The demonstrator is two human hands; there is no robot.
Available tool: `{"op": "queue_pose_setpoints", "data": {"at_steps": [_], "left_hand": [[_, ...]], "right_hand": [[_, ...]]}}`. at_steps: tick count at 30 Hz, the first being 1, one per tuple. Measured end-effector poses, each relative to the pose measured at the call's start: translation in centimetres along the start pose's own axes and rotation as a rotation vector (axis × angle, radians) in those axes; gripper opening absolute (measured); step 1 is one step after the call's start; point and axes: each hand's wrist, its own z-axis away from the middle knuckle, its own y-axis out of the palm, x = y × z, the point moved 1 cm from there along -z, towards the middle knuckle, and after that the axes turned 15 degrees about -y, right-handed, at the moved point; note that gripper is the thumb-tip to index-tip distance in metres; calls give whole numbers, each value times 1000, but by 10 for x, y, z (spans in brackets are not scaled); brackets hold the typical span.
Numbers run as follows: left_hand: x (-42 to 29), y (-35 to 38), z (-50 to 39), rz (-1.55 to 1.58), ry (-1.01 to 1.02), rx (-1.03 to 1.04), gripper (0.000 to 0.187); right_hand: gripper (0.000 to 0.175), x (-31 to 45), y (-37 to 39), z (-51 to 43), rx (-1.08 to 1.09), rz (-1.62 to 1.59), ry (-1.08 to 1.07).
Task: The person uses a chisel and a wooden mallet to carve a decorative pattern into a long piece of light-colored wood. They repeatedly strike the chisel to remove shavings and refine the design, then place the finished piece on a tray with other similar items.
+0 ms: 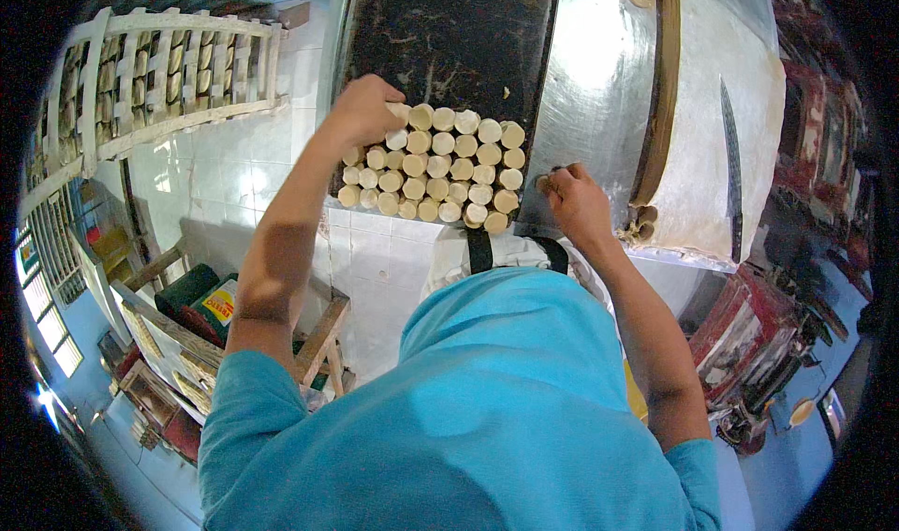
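Note:
Rows of short, pale dough pieces (pixel 438 165) stand close together on the near part of a black baking tray (pixel 442 32). My left hand (pixel 366 112) is at the far left corner of these rows, its thumb and fingers around one dough piece (pixel 399 112). To the right of the tray, my right hand (pixel 577 197) is just above the metal tabletop (pixel 590 109). Its fingertips pinch a small roundish object (pixel 543 182), partly hidden, whose kind I cannot tell.
A long brown roll (pixel 664 88), probably dough, lies right of the metal surface, with small dough pieces (pixel 640 223) at its near end. A long-bladed knife (pixel 732 173) rests on a pale floured surface (pixel 695 145). Left stands a wooden slatted rack (pixel 175 109).

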Motion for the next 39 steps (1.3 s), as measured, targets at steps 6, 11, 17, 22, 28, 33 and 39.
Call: {"op": "queue_pose_setpoints", "data": {"at_steps": [6, 11, 17, 22, 28, 33, 39], "left_hand": [[19, -14, -13, 96, -86, -115, 43], [18, 35, -3, -41, -16, -176, 48], [21, 20, 9, 0, 23, -97, 50], [51, 1, 11, 268, -105, -73, 49], [69, 14, 15, 339, 19, -17, 40], [75, 32, 21, 285, -17, -260, 34], [-56, 81, 96, 514, 169, -734, 27]], "right_hand": [[18, 0, -35, -18, -87, -199, 142], [21, 33, -83, -54, -91, -157, 36], [19, 70, -73, -96, -58, -103, -115], [20, 153, -36, -151, 59, 8, -256], [21, 200, 10, -184, -91, 127, -433], [32, 178, -34, -144, -132, -84, -419], [48, 11, -163, -18, -38, -91, 14]]}}
